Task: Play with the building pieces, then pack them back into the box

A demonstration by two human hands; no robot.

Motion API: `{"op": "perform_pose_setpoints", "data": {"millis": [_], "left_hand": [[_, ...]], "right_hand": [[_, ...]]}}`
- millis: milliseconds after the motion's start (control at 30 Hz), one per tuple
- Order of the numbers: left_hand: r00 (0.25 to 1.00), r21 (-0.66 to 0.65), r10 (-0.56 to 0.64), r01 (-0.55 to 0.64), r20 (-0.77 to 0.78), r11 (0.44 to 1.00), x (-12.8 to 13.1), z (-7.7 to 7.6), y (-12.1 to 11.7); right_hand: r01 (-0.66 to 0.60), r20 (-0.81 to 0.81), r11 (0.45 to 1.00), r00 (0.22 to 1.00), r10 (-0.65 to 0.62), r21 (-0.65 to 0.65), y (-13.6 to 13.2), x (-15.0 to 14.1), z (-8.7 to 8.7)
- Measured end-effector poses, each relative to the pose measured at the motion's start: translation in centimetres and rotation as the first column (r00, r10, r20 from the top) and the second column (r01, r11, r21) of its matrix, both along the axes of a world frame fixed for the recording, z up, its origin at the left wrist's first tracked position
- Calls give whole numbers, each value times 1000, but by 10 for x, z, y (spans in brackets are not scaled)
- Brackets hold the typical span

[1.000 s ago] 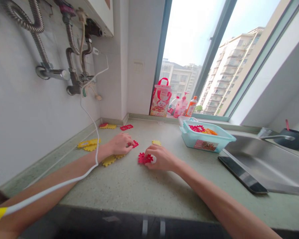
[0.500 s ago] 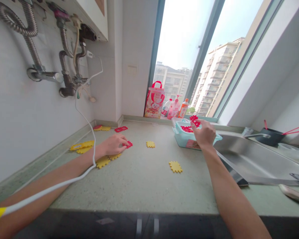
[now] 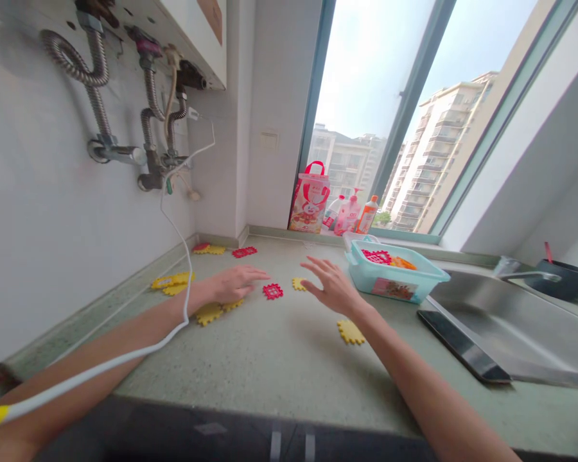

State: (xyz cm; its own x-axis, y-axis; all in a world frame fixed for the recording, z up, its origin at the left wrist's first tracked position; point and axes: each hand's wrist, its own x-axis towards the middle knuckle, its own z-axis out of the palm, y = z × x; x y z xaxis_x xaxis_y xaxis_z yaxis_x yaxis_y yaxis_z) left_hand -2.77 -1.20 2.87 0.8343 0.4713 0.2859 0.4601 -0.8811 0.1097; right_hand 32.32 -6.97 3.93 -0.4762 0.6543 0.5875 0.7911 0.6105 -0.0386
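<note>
My left hand (image 3: 235,284) hovers low over the counter with fingers stretched out, holding nothing. Just beyond its fingertips lies a red toothed puzzle tile (image 3: 272,291). Partly under that hand are yellow toothed tiles (image 3: 209,314). My right hand (image 3: 333,285) is spread open above the counter, empty. Beside its thumb, a small yellow tile (image 3: 297,283) is partly covered. Another yellow tile (image 3: 349,332) rests below the right wrist. To the right stands a light-blue plastic box (image 3: 390,285) holding red tiles (image 3: 377,256) and orange pieces (image 3: 403,263).
More tiles lie along the wall: yellow ones (image 3: 173,283), a red one (image 3: 245,252) and a red-and-yellow group (image 3: 209,249). A white cable (image 3: 125,355) crosses over my left forearm. A black phone-like slab (image 3: 464,346) lies by the sink (image 3: 525,321). Bottles (image 3: 349,215) line the windowsill.
My left hand has let go of the red tile, which now lies on the counter. My right hand has moved left from the box and no longer holds its red tile. The view has shifted slightly.
</note>
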Motion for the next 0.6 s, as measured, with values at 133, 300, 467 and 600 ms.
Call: {"op": "perform_pose_setpoints", "data": {"millis": [133,300,467,600], "left_hand": [[915,113,404,-402,9,908,-39,-2,35],[649,75,760,-756,-31,650,-92,-12,67],[628,86,776,-772,-54,630,-103,-13,68],[619,147,784,-772,-48,618,-99,-9,70]], "right_hand": [[-171,114,946,971,209,-275,-6,-48,-33],[-307,47,913,942,331,-268,-8,-53,-33],[-353,56,905,925,376,-238,-14,-53,-20],[-243,82,970,967,242,-6,-7,-29,0]]}}
